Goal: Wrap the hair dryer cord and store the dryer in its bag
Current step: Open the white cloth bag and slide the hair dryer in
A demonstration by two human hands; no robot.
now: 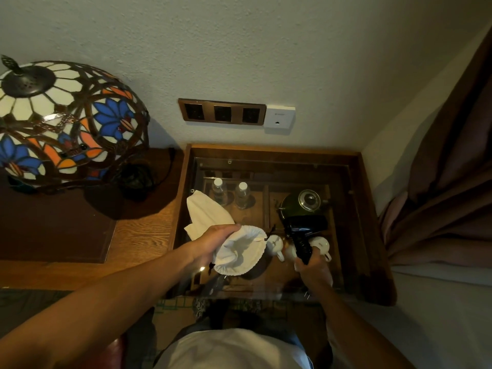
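Head view, contents listed from largest to smallest.

Pale textured wall (pixel 266 49), behind everything; brown draped curtain (pixel 447 182) at the right edge.

Wooden worktop (pixel 143 235) at left, carrying a stained-glass dome lamp with blue and orange flowers (pixel 64 123) and a dark coiled lamp cord (pixel 138 179) just beside its base.

Square wooden glass-topped case (pixel 372 235) to the right of the worktop. Under the glass: dark green round kettle with a clear lid (pixel 303 202), two clear plastic water bottles with white caps (pixel 230 194), white ceramic cups (pixel 275 245). The glass stands between the hands and these items.

Brown three-socket wall panel (pixel 222 113) with a small white wall plate (pixel 279 118) touching its right end.

White cloth drawstring bag (pixel 239 251), held above the glass, mouth gaping open toward the camera, tail trailing up and left. Left hand (pixel 213 246): fingers closed on the bag's rim.

Black hair dryer (pixel 303 233), above the glass just right of the bag, apart from it, nozzle end over the kettle. Right hand (pixel 314 270): fingers wrapped round the dryer's handle.
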